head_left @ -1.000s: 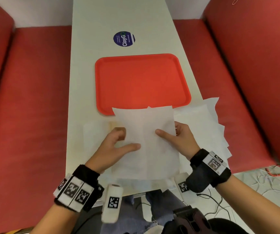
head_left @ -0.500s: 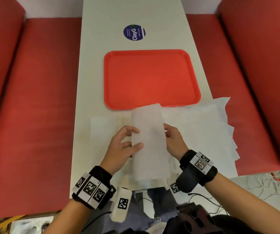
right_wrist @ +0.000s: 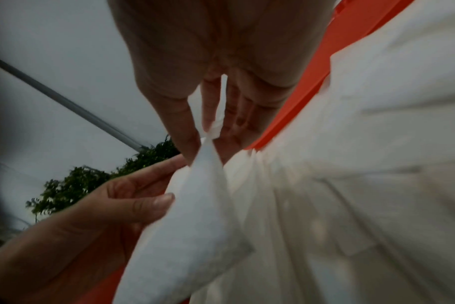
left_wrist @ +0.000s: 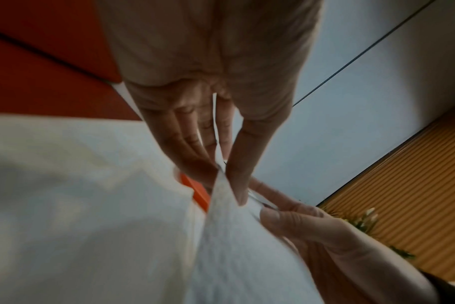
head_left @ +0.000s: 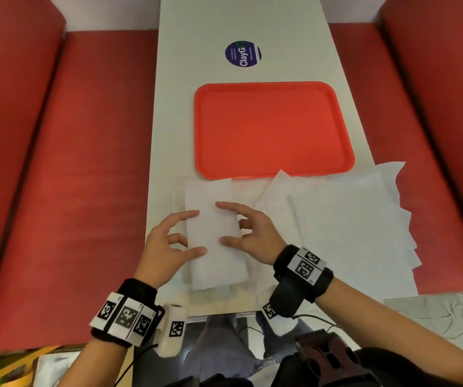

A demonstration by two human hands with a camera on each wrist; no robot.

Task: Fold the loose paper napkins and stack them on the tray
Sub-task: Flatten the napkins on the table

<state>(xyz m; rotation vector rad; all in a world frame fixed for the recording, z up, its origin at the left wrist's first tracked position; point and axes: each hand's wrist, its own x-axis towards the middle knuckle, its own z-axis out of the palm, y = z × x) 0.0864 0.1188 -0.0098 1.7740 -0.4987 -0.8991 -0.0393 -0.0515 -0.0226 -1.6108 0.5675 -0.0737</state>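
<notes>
A white paper napkin [head_left: 215, 263], folded into a long narrow strip, is held just above the near part of the white table [head_left: 196, 51]. My left hand [head_left: 200, 231] pinches its left edge between thumb and fingers, and my right hand [head_left: 220, 223] pinches its right edge. The left wrist view shows the napkin [left_wrist: 242, 246] running up into the left hand's [left_wrist: 221, 170] pinch. In the right wrist view the napkin [right_wrist: 190, 226] hangs from the right hand's [right_wrist: 208, 144] pinch. The orange tray [head_left: 272, 129] lies beyond the hands with nothing on it.
A spread pile of loose unfolded napkins [head_left: 350, 227] covers the table's right side and overhangs its edge. Another flat napkin [head_left: 178, 196] lies under the hands. A round blue sticker [head_left: 242, 54] is behind the tray. Red bench seats [head_left: 85, 177] flank the table.
The napkin, flat and open a second ago, has been folded in half lengthwise into a narrow strip. Both hands have closed in on its two edges and shifted it left.
</notes>
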